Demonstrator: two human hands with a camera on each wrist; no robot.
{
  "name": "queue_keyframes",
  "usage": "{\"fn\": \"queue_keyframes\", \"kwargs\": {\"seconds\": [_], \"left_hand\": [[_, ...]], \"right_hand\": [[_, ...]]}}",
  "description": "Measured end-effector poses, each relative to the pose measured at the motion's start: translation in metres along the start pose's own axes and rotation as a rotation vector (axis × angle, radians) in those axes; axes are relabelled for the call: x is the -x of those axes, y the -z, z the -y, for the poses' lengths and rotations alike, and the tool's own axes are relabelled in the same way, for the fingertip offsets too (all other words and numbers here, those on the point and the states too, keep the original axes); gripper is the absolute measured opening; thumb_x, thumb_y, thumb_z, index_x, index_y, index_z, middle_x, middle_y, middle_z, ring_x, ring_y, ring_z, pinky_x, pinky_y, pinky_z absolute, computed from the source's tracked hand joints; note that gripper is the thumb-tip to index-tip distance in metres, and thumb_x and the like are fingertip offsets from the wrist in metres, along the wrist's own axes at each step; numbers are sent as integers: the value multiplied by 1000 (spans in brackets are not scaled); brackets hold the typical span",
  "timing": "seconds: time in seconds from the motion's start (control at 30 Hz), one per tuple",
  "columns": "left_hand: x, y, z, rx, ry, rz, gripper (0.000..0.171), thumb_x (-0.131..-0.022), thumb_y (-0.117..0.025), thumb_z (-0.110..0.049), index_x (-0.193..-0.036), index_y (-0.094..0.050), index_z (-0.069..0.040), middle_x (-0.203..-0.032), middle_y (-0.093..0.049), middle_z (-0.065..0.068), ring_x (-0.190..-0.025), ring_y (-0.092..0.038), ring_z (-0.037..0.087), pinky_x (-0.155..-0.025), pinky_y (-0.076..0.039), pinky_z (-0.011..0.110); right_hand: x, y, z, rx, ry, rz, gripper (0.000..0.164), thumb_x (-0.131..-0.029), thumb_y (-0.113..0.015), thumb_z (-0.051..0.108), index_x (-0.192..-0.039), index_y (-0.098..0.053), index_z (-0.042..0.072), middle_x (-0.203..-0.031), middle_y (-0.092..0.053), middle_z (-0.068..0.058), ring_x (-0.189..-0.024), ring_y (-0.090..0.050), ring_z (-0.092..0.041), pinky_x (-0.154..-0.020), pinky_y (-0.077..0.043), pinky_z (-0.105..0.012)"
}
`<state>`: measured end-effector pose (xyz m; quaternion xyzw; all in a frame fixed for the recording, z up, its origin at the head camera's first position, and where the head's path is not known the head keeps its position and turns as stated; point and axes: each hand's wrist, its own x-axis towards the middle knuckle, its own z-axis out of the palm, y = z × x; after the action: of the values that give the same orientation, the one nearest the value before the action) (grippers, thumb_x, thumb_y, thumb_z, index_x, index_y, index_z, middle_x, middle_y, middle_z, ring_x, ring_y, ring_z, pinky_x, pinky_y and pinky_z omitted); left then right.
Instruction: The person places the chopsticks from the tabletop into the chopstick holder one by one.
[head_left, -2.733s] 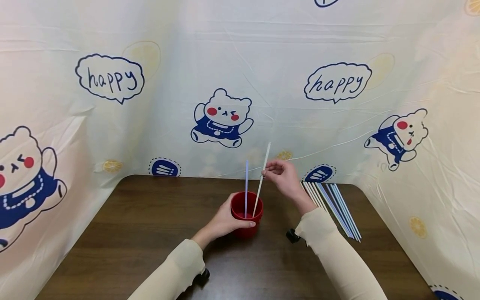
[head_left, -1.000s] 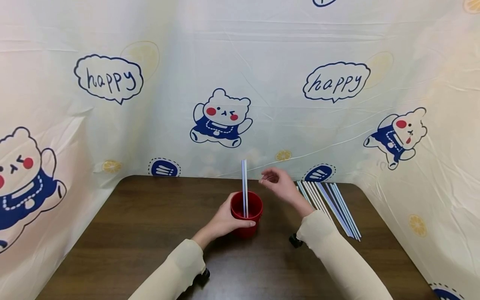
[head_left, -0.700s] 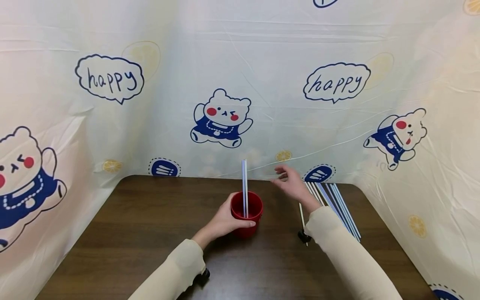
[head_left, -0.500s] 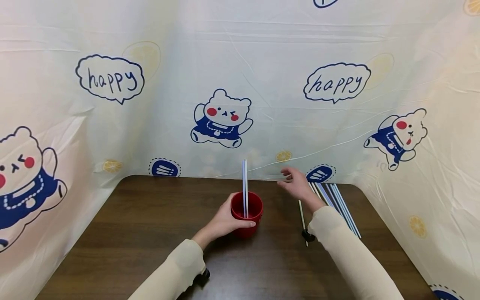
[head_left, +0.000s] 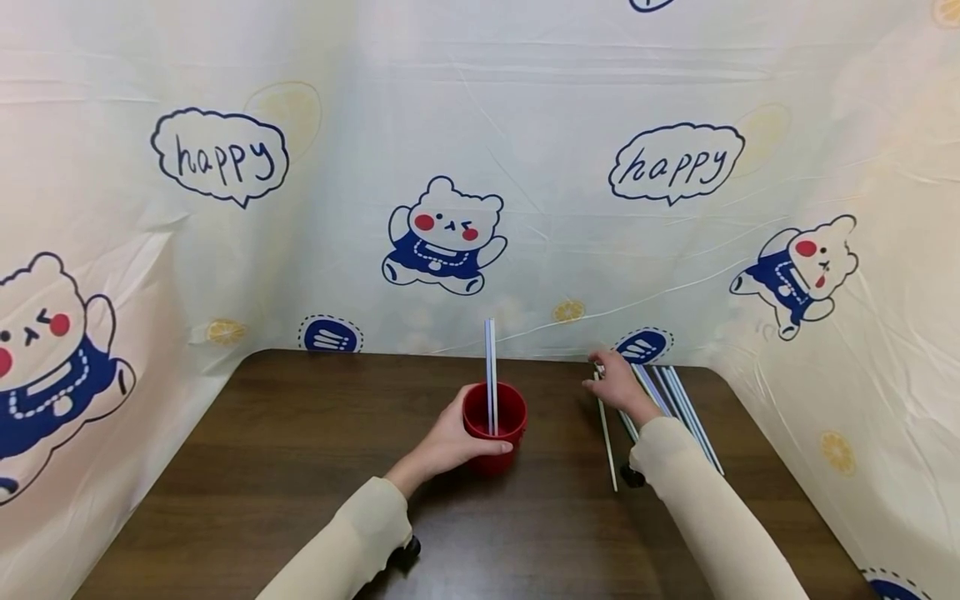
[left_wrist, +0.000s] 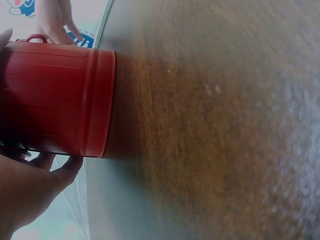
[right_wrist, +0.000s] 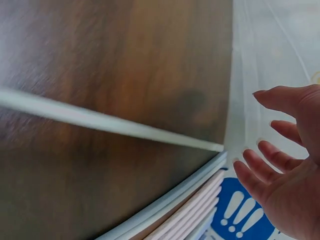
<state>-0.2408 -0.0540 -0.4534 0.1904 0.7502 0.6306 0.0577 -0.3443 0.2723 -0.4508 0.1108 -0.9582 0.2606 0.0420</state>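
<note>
Right hand (head_left: 619,387) nearer sticks (head_left: 607,442) now

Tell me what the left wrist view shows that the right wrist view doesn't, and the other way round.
Only the left wrist view shows the red container and the left hand holding it. Only the right wrist view clearly shows sticks: a single pale stick and a row of sticks beside it. Both show the right hand, the brown tabletop and the printed cloth.
</note>
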Motion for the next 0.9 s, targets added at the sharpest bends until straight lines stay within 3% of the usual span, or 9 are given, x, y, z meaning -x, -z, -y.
{"fn": "queue_keyframes", "kwargs": {"seconds": [0.4, 0.63, 0.9], "left_hand": [[0, -1, 1, 6, -2, 3, 85, -75, -90, -12, -146, -43, -7, -139, -56, 11, -127, -53, 35, -90, -57, 47], [0, 0, -1, 2, -4, 1, 85, -75, -90, -12, -146, -43, -6, -139, -56, 11, -127, -53, 35, -90, -57, 48], [1, -1, -2, -4, 1, -4, 86, -75, -90, -12, -147, -43, -6, -140, -56, 11, -128, -52, 35, -91, -57, 48]], "right_hand": [[6, -14, -21, 85, -36, 64, 53, -86, -75, 5, -130, -54, -15, -126, -54, -37, -120, -51, -50, -102, -44, -58], [8, -20, -25, 102, -34, 15, 55, -80, -78, 4, -126, -55, -16, -119, -58, -36, -116, -54, -50, -102, -44, -58], [13, -25, -21, 86, -99, -30, 45, -76, -79, 3, -110, -57, -16, -98, -65, -29, -96, -62, -46, -89, -50, -57]]}}
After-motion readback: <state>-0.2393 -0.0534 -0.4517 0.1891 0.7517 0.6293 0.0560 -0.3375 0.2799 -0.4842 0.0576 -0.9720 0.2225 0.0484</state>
